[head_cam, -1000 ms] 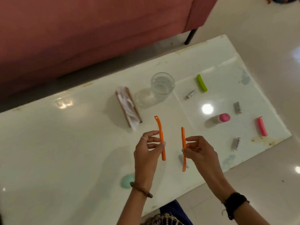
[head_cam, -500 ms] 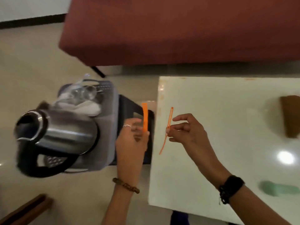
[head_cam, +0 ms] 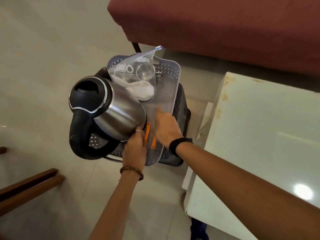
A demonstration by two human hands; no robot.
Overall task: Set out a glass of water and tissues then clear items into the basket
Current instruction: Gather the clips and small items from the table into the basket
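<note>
Tiled floor beside white table (head_cam: 259, 135): lowering orange strips (head_cam: 147, 134) into basket (head_cam: 174, 71), left hand (head_cam: 134, 149) gripping one, right hand (head_cam: 165, 129) pinching other; release pending.

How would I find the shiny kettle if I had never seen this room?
Look on the floor between the red sofa and the white table for a grey basket with patterned holes. The kettle sits in its left side, beside a clear plastic bag. It is the only shiny steel thing there, with a black lid and a big black handle.
</note>
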